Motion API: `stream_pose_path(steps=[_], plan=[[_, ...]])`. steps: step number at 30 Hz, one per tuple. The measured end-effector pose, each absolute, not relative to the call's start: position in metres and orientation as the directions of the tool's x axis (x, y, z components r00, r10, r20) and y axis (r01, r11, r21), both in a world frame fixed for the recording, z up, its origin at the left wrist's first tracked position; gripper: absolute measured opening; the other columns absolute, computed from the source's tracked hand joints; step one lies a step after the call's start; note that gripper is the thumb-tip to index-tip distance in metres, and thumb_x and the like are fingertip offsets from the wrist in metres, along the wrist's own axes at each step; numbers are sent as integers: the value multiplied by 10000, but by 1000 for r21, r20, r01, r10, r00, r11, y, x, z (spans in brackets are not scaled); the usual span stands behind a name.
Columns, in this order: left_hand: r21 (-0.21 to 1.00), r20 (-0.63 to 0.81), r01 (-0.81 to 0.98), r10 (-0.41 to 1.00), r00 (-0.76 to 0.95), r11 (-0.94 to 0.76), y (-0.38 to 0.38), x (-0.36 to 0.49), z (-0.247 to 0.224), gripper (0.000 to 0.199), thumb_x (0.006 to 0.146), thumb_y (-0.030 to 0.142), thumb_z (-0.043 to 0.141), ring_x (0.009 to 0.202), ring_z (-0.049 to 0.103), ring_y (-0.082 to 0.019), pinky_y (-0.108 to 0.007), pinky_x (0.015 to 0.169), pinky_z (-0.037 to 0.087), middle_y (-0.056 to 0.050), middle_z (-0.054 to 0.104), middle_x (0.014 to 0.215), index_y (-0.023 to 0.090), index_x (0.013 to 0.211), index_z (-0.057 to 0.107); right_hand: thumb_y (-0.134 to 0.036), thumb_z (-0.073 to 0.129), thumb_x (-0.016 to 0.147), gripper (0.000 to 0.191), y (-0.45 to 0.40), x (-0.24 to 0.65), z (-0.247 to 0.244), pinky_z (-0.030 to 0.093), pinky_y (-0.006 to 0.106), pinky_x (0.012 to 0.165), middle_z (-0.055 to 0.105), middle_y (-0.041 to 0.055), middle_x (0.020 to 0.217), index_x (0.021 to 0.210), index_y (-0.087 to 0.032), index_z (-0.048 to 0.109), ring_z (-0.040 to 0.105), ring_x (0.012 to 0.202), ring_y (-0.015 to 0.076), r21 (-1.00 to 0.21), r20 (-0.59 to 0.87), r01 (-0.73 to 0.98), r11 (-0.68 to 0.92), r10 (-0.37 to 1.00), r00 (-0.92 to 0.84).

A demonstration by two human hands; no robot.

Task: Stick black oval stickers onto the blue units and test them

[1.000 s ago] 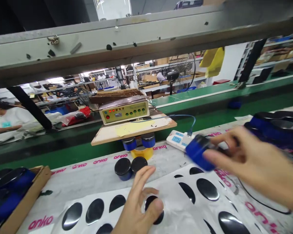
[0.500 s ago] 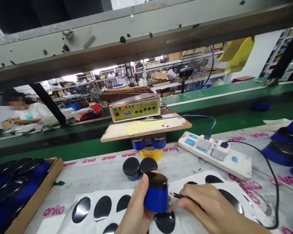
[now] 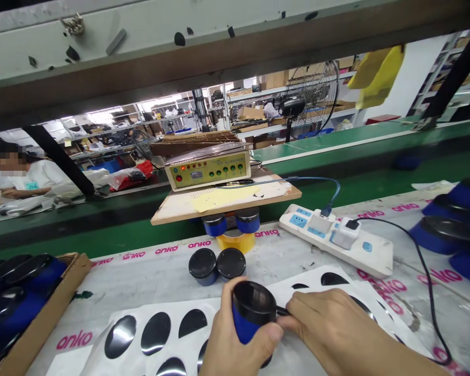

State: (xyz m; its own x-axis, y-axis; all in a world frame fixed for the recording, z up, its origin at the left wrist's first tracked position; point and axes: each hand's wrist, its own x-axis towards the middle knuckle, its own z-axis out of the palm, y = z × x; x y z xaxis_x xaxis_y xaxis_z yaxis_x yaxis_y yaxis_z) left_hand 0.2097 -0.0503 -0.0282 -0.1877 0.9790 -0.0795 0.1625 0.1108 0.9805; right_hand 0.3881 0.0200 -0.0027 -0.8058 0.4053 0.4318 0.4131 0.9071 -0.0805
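A blue round container with a black top (image 3: 254, 305) is tilted in my left hand (image 3: 235, 339), whose fingers wrap round its side. My right hand (image 3: 325, 324) pinches a thin black tool (image 3: 282, 311), and the tool's tip meets the container's black rim. Under both hands lie white sheets (image 3: 135, 360) bearing round black glossy stickers (image 3: 155, 333). Just beyond my left hand, two more containers with black tops (image 3: 202, 265) stand side by side.
At left, a cardboard box (image 3: 50, 318) holds several blue containers. Others (image 3: 446, 232) stand at right. A power strip (image 3: 337, 240) with cables lies right of centre. Behind, a board (image 3: 227, 201) supports a control unit (image 3: 209, 169). A person in white (image 3: 43, 175) sits far left.
The container has turned in my left hand, showing more of its top. My right hand has brought the tool against its rim. The camera view has shifted slightly.
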Motion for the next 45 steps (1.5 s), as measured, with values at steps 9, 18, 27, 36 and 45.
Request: stream_pose_path(steps=[9, 18, 27, 36, 45], plan=[[363, 733, 842, 681, 6, -398, -51, 205, -35, 536, 845, 120, 583, 1221, 451, -260, -394, 960, 487, -58, 361, 1128, 310, 1318, 416, -182, 343, 969, 189, 20, 380, -12, 378, 247, 579, 597, -27, 758, 835, -230, 469, 586, 654, 143, -613, 132, 423, 667, 615, -778], [-33, 817, 873, 490, 304, -486, -51, 202, -17, 311, 769, -41, 547, 1098, 486, -238, -418, 912, 528, -30, 334, 956, 194, 963, 608, -112, 346, 918, 200, 20, 375, -19, 428, 258, 601, 632, 26, 763, 841, -207, 505, 614, 675, 171, -598, 209, 364, 714, 577, -790], [269, 717, 849, 683, 139, -455, -53, 195, -20, 423, 793, 155, 639, 1070, 495, -255, -419, 896, 514, -70, 363, 1036, 223, 1184, 493, -169, 379, 955, 136, 20, 379, -18, 405, 238, 606, 619, -13, 795, 880, -230, 474, 597, 689, 145, -568, 182, 379, 730, 561, -807], [463, 552, 841, 833, -28, -278, -53, 184, -7, 533, 834, 291, 549, 1169, 507, -299, -438, 892, 507, -90, 446, 1286, 325, 1337, 377, -209, 300, 996, 262, -4, 413, 29, 348, 244, 485, 590, -19, 612, 832, -189, 503, 549, 499, 117, -201, 613, 433, 879, 457, -644], [278, 392, 882, 883, 258, -381, 7, 215, -12, 463, 839, 279, 499, 1155, 502, -267, -443, 942, 452, -91, 447, 1291, 245, 1294, 420, -414, 421, 822, 214, 56, 535, 20, 429, 429, 771, 577, 114, 880, 756, -245, 308, 542, 881, 280, -542, 518, 838, -64, 760, 393]])
